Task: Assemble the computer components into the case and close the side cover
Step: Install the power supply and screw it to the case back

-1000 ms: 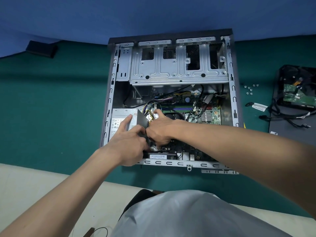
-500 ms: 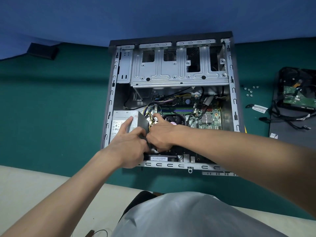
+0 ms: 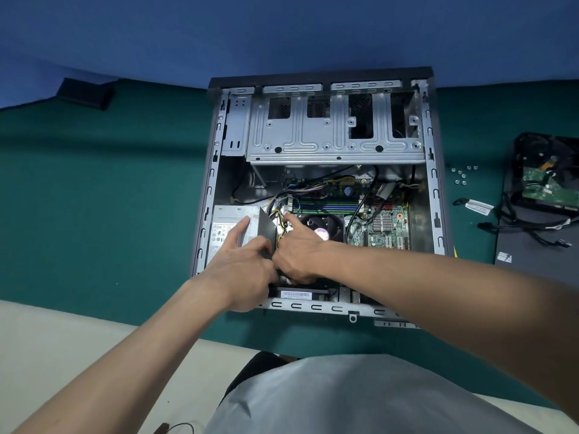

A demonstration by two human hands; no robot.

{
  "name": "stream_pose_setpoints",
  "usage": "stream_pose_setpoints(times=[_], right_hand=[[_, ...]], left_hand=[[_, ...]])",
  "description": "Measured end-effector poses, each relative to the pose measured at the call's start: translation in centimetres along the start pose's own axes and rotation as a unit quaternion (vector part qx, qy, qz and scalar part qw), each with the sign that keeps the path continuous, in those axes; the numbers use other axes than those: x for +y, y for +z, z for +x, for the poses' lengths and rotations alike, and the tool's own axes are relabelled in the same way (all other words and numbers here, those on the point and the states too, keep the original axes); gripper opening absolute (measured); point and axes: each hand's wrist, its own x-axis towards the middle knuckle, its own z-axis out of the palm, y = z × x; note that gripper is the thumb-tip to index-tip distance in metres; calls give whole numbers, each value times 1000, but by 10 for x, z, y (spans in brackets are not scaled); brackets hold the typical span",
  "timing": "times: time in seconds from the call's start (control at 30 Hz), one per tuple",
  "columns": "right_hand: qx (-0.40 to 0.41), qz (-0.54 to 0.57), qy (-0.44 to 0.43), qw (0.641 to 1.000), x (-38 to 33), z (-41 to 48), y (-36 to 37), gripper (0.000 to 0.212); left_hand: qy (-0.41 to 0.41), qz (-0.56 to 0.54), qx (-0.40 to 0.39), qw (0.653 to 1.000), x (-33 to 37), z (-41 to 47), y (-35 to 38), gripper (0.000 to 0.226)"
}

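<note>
Wiring step, I judged: my left hand (image 3: 241, 270) pinched the gray flap (image 3: 265, 228), my right hand (image 3: 300, 255) curled among cables (image 3: 272, 204), grip unclear; next needed careful routing.

A green cloth-covered counter (image 3: 94, 214) carries an open grey metal computer case (image 3: 434, 195); right of the case lie small silver screws (image 3: 460, 172) and a flat black panel (image 3: 532, 255).

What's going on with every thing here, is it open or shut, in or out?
Computer case, open.
Side cover, off, beside case.
Power supply, inside case, gripped by left hand.
Right hand, fingers tucked beside power supply; grip hidden.
Hard drive, outside the case.
Screws, loose on mat.
</note>
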Motion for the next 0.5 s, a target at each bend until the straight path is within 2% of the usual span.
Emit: stream_pose_setpoints(times=[0.17,0.23,0.33,0.37,0.4,0.47,0.5], right_hand=[[8,-2,22,1000,-3,1,-1,37],[25,21,37,999,-4,-2,-1,37],[17,106,61,992,-2,-11,5,35],[1,153,56,987,0,-16,2,31],[-3,215,47,975,4,-21,-4,25],[57,361,76,928,16,-27,-19,25],[118,422,120,891,23,-29,-30,25]], left_hand=[[2,-10,-1,1000,0,-2,-1,46],[13,-32,30,999,0,-2,0,48],[27,-155,131,979,-4,-7,-2,46],[19,-215,194,957,-7,-9,-1,41],[-11,-271,282,920,-13,-10,2,35],[-153,-303,433,835,-26,-8,5,28],[-237,-309,445,807,-32,-6,6,29]])
